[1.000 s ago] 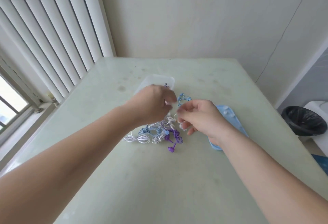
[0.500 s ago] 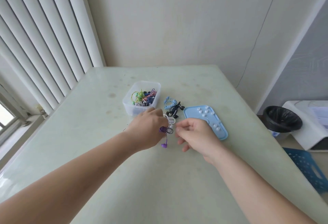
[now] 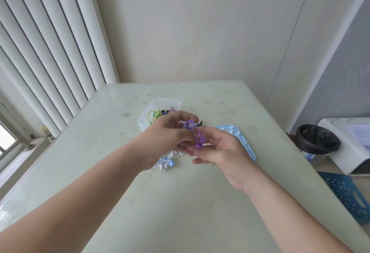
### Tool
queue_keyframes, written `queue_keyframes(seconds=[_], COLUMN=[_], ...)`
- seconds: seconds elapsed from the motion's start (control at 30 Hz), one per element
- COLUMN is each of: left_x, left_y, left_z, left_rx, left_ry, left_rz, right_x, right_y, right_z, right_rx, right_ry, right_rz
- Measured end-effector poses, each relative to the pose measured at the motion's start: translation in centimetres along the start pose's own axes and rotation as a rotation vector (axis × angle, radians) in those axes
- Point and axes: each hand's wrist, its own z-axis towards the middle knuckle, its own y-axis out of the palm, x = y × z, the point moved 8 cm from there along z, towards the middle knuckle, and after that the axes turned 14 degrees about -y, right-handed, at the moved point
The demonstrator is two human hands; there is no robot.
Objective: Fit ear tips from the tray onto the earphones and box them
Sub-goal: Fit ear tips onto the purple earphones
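1. The purple earphones (image 3: 191,127) are held up off the worktop (image 3: 180,202), between the two hands and just in front of the clear box (image 3: 158,102).
2. The left hand (image 3: 168,134) has its grip clamped on the coiled purple cord. The right hand (image 3: 218,152) pinches the dangling bud end at its fingertips. I cannot tell whether an ear tip is fitted.
3. The blue tray (image 3: 250,150) with its white ear tips (image 3: 231,131) lies just beside the right hand. More bundled earphones (image 3: 165,162) sit on the worktop beneath both hands.
4. As I judge it, a tiny tip could slip from the pinch and roll off the worktop edge, where the bin (image 3: 318,142) stands. The hanging cord could also snag the bundles below and drag them along.
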Motion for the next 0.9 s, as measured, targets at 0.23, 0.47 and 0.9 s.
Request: queue_keyframes(seconds=[0.23, 0.47, 0.9], left_x=[-3.4, -4.7, -7.0], left_y=[2.2, 3.9, 5.3], left_z=[1.7, 2.7, 4.3], left_rx=[-0.098, -0.116, 0.078], left_ry=[-0.122, -0.035, 0.054], left_rz=[-0.215, -0.091, 0.167], right_x=[1.6, 2.8, 2.9], right_y=[-2.1, -4.4, -5.7], right_z=[-2.1, -2.2, -2.8], right_rx=[0.052, 0.101, -0.129], right_ry=[0.101, 0.130, 0.130], right_rz=[0.180, 0.061, -0.495])
